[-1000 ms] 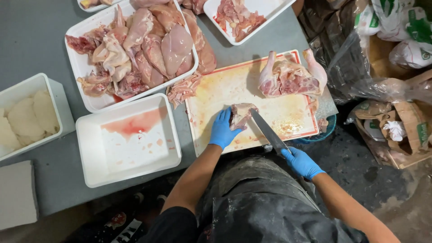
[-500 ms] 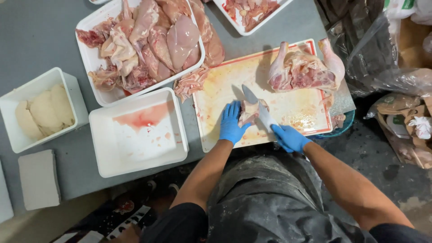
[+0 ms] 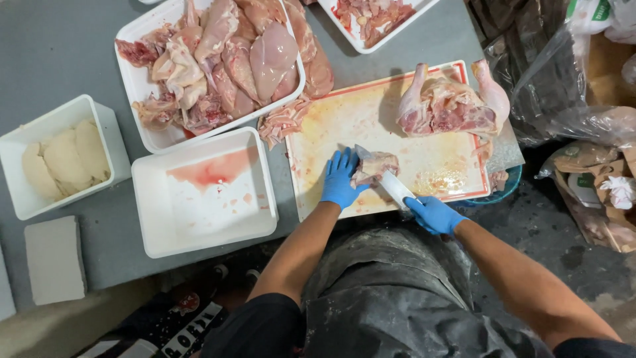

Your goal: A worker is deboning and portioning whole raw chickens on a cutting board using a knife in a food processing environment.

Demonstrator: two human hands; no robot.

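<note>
Butchery prep area — trays of raw chicken [image 3: 218, 59], stained cutting board [image 3: 397, 132]

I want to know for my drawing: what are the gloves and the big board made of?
The gloves on the left hand and right hand look like thin blue rubbery nitrile: smooth and skin-tight. The cutting board seems hard plastic: cream, red-edged, stained and scuffed.
</note>
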